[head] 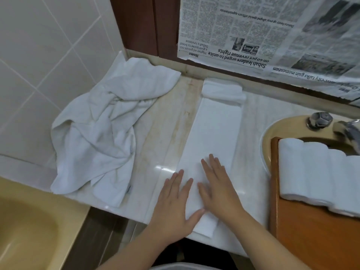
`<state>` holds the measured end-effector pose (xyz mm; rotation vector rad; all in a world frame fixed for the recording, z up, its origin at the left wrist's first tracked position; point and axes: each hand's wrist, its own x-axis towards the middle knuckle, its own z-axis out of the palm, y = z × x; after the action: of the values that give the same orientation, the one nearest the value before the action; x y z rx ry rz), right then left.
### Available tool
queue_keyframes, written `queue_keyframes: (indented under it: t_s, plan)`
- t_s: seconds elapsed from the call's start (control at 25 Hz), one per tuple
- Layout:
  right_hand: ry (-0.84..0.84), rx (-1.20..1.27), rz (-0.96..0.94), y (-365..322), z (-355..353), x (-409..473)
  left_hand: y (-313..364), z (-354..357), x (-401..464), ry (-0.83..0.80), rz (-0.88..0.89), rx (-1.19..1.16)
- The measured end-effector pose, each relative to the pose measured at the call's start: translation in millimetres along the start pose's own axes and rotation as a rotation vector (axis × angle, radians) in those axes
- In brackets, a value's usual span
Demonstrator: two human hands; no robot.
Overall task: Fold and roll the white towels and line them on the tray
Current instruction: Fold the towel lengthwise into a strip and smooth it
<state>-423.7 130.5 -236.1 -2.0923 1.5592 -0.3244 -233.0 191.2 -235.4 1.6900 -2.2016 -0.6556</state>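
From your head camera, the folded towel [214, 145] lies as a long narrow strip on the marble counter [167, 121], its long axis running from the near edge toward the back wall, leaning slightly right. Your left hand [173, 203] and right hand [218, 190] press flat on its near end, fingers straight and spread, gripping nothing. A folded towel bundle [224, 90] sits across the strip's far end. A crumpled towel pile [101, 129] covers the counter's left side. At the right edge, rolled towels [315, 176] lie side by side on the wooden tray [311, 234] over the yellow sink [282, 123]. Newspaper [272, 32] covers the back wall; beige tiles [39, 55] line the left.
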Motion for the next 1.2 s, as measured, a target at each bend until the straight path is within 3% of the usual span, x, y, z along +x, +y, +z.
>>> queue_keyframes:
  t_s: [0.16,0.32,0.52,0.8,0.92,1.2]
  plan:
    - [-0.04,-0.174,-0.267,1.1,27.0,-91.0,-55.6,-6.2,-31.9,-0.023,0.269,0.091]
    - [0.151,-0.189,-0.247,26.6,21.1,-128.0,-75.3,-4.9,-43.3,-0.007,0.481,0.151]
    - [0.191,-0.293,-0.313,35.0,16.6,-162.9,-78.0,-1.5,-56.8,0.036,0.596,0.171]
    - [0.237,-0.342,-0.233,27.0,40.0,-175.2,-90.7,1.3,-59.1,0.077,0.679,0.088]
    - [0.233,-0.22,-0.182,19.2,32.2,-174.5,-86.8,-9.1,-55.8,0.023,0.59,-0.069]
    - [0.183,0.173,0.152,9.5,14.1,-152.0,-52.1,-26.3,-42.5,-0.101,0.128,-0.278]
